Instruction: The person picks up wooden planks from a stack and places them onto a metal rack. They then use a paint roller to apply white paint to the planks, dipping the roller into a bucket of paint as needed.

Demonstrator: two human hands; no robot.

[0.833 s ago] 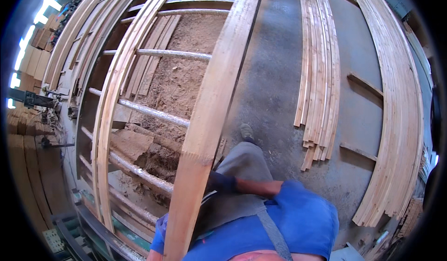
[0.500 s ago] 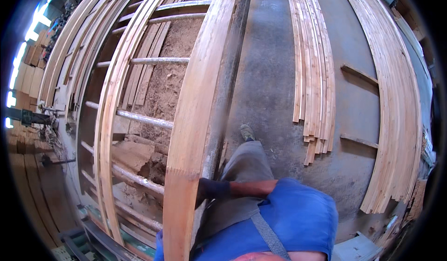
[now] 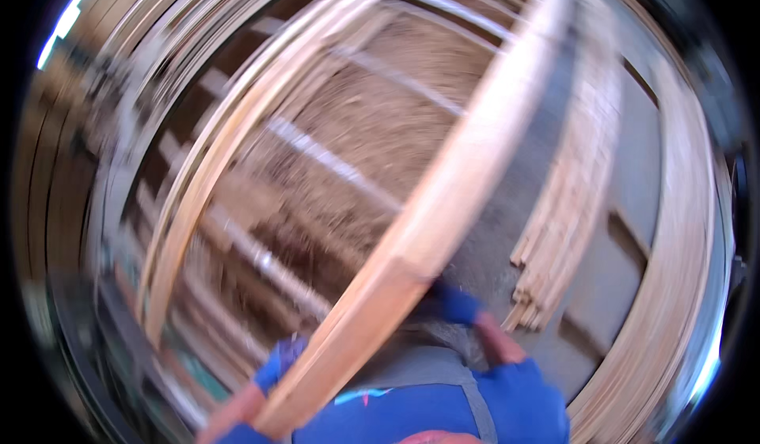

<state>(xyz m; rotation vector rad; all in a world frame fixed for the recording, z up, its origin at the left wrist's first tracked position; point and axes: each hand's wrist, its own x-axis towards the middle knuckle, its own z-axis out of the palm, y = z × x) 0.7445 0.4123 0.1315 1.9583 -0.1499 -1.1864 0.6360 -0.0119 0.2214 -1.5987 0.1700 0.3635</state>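
Plank [image 3: 435,230] above metal rollers [image 3: 269,260], timber stack [image 3: 571,206] rightward; both hands [image 3: 288,354] [image 3: 455,303] alongside, grip unclear.

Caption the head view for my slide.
Left hand and right hand flank a long wooden board slanting beside silvery crossbars, with stacked planks at right.

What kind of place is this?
Probably a sawmill or woodworking shop: a long plank before the person, layered boards at the right, and roller-like metal bars above what looks like sawdust.
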